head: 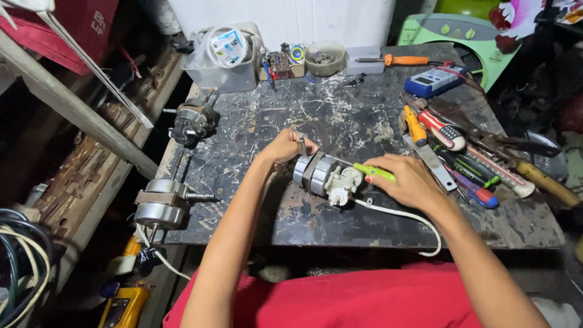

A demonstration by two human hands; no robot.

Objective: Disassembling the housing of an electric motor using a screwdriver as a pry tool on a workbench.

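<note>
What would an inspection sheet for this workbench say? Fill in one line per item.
Surface: dark bench top, scratched and paint-flecked.
Job's things: fan motor lying mid-bench; green screwdriver against it.
Clutter: two more motors at left edge; tool pile at right; meter, tub, bowl at back.
Hands: left hand steadies the motor; right hand holds the screwdriver.
Cables: white cord trails off the front edge.
Surroundings: shelving at left.
</note>
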